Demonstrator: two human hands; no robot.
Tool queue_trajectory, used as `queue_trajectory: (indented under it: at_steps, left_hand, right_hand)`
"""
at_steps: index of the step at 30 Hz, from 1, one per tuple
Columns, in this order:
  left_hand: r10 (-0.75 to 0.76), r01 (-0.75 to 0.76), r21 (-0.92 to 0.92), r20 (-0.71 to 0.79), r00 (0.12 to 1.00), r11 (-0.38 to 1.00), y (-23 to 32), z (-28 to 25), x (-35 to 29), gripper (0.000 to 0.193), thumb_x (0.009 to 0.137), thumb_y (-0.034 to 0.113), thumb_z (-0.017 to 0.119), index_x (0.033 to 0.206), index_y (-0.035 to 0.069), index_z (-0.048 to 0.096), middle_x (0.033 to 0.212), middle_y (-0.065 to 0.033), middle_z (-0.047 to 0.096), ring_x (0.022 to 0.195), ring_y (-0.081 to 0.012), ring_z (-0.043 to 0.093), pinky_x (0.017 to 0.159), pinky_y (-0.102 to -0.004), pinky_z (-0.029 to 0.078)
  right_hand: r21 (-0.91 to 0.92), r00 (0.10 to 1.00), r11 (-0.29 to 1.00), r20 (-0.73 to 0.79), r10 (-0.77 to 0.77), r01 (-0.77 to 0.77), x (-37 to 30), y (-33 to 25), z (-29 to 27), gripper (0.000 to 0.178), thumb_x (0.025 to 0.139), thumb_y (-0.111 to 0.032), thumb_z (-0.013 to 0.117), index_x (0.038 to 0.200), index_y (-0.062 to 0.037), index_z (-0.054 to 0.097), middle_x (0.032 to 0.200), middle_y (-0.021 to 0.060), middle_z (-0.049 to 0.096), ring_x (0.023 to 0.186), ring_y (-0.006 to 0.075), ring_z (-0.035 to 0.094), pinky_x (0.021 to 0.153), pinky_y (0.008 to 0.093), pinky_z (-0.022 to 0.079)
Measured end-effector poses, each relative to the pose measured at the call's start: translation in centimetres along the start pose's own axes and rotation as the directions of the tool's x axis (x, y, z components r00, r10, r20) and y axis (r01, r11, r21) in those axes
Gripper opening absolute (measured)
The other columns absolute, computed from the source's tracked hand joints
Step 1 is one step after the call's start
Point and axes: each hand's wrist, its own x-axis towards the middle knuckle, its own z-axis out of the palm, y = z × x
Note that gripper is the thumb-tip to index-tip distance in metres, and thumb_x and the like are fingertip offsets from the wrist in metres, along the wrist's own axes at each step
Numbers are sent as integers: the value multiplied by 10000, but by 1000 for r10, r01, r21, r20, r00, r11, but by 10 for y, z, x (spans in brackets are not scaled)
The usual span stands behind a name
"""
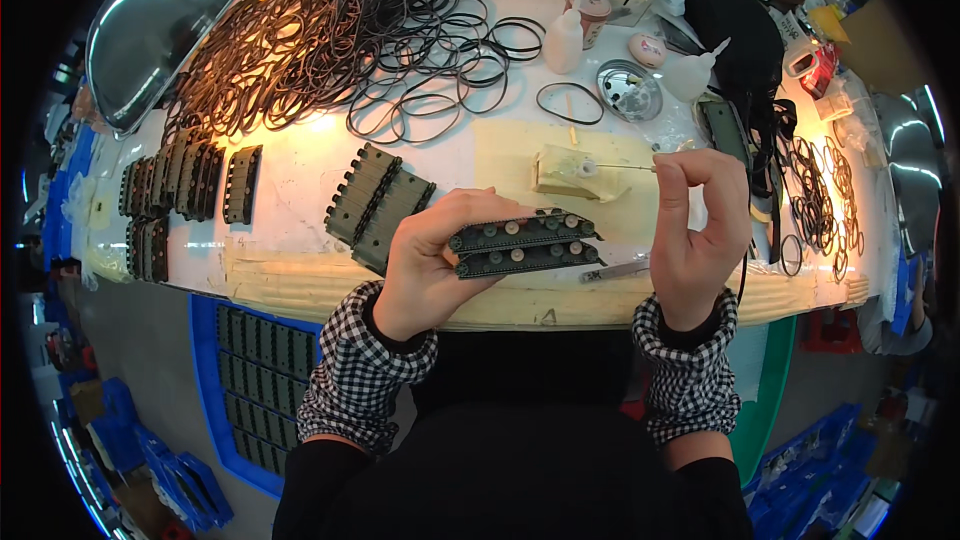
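My left hand (430, 265) is closed round dark green toy tank hull pieces (525, 243); two wheel rows with black tracks face to the right. Between finger and thumb, my right hand (700, 230) pinches a thin needle-like rod (628, 167). The rod's far tip reaches a small white piece (588, 169) on a block wrapped in yellowish tape (560, 172). Left of my left hand lies a stack of similar green hull pieces (370, 202), also with tracks. A flat metal strip (615, 271) rests on the table just left of my right hand.
A big heap of black rubber bands (330, 40) covers the back left. More green hull pieces (175, 180) stand at the left. White squeeze bottles (564, 42) and a round metal dish (630, 90) sit at the back. A blue tray (207, 380) of hull pieces is below the table's edge.
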Motion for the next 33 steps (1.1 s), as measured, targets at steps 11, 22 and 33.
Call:
queue_trajectory:
  at_steps: [11, 22, 33]
  left_hand:
    - [-16, 16, 6, -12, 1000, 1000, -1, 1, 0, 390, 724, -22, 744, 1106, 12, 674, 1079, -108, 693, 1046, -226, 622, 949, -348, 465]
    - [-19, 20, 24, -15, 1000, 1000, 1, 1, 2, 387, 717, -22, 748, 1096, 17, 679, 1029, -87, 693, 981, -187, 621, 892, -314, 473]
    - [-48, 47, 32, 11, 999, 998, 1, 0, 1, 374, 729, 37, 761, 1091, 17, 668, 1062, -101, 706, 1057, -233, 631, 1052, -446, 401]
  right_hand:
    - [-191, 989, 971, 59, -132, 141, 0, 5, 2, 114, 773, -19, 727, 841, -36, 637, 807, 70, 595, 772, 260, 545, 669, 355, 440]
    - [396, 973, 900, 203, 106, -181, -18, -35, 6, 67, 857, -12, 676, 867, 10, 614, 826, 90, 635, 756, 225, 604, 674, 301, 489]
    - [328, 978, 941, 210, 18, -88, -17, -34, 7, 85, 830, 1, 697, 856, 10, 617, 831, 87, 640, 762, 235, 608, 662, 310, 499]
